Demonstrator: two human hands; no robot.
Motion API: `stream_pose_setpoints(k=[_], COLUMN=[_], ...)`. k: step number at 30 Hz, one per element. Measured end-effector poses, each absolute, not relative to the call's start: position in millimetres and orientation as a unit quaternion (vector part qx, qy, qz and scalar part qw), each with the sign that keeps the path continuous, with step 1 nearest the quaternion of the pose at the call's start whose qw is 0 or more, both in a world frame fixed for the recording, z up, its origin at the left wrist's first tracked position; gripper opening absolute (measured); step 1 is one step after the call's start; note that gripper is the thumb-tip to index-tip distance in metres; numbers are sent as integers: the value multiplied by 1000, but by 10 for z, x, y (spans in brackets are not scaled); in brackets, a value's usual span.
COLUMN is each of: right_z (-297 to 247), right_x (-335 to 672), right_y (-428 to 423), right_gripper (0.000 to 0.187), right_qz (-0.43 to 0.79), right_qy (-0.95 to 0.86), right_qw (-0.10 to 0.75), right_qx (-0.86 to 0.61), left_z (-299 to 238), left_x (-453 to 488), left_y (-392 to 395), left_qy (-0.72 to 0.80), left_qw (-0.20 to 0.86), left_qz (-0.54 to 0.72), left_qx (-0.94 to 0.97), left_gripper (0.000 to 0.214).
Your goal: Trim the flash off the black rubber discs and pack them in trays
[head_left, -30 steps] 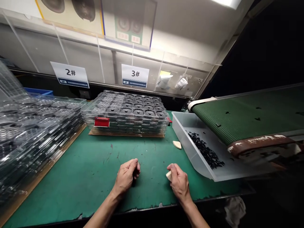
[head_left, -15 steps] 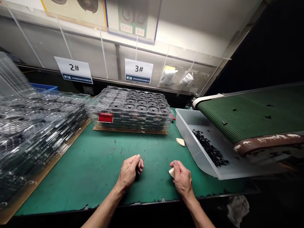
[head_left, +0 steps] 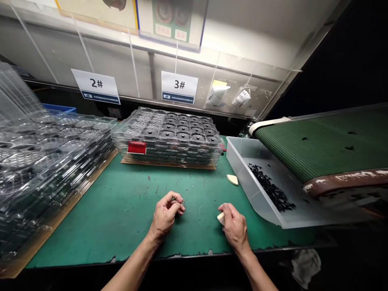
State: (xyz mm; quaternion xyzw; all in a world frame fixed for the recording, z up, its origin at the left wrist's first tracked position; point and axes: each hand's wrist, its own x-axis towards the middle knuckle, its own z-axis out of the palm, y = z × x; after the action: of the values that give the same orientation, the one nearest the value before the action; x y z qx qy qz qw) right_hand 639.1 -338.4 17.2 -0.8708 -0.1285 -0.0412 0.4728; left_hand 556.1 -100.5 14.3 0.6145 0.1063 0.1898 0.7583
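Observation:
My left hand rests low over the green table, its fingers loosely curled toward the thumb. What lies inside those fingers, if anything, is hidden. My right hand is closed round a small cream wedge-shaped sponge, whose pale end pokes out at the left of the fingers. A second cream wedge lies flat on the table, beyond the right hand and close to the plastic bin. Small black parts are heaped inside that bin.
Clear trays holding round black parts are stacked at the back on cardboard, with a red tag. More trays are piled at the left. A green conveyor belt carrying a few black pieces overhangs the bin.
My left index finger has lifted and spread slightly from the thumb. The right hand keeps its hold on the cream sponge. The whole view has shifted slightly.

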Motion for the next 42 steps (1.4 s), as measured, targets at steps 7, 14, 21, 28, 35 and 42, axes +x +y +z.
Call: stream_pose_setpoints(k=[7,14,21,28,35,42], right_z=[170,168,167,172,171,172], right_x=[6368,6367,6372,6372,6378,6380], right_y=[-3356,-3354,-3356,-3366,-3376,-3378], right_gripper=[68,67,67,65,62,63], right_qz=[-51,-53,-50,-40,-34,-33], right_qy=[-123,-125,-128,-133,-138,-139], right_qw=[476,476,475,475,475,474], right_qx=[-869,-869,-869,-869,-868,-869], left_z=[135,208,143,99,155,242], left_x=[5530,5493,5529,5550,5525,5496], left_y=[-1007,-1012,-1015,-1011,-993,-1022], left_qy=[78,56,73,78,75,81], left_qw=[794,825,821,807,815,846], left_qz=[188,175,181,199,182,159], left_qx=[573,534,537,551,545,503], left_gripper=[32,38,31,28,29,38])
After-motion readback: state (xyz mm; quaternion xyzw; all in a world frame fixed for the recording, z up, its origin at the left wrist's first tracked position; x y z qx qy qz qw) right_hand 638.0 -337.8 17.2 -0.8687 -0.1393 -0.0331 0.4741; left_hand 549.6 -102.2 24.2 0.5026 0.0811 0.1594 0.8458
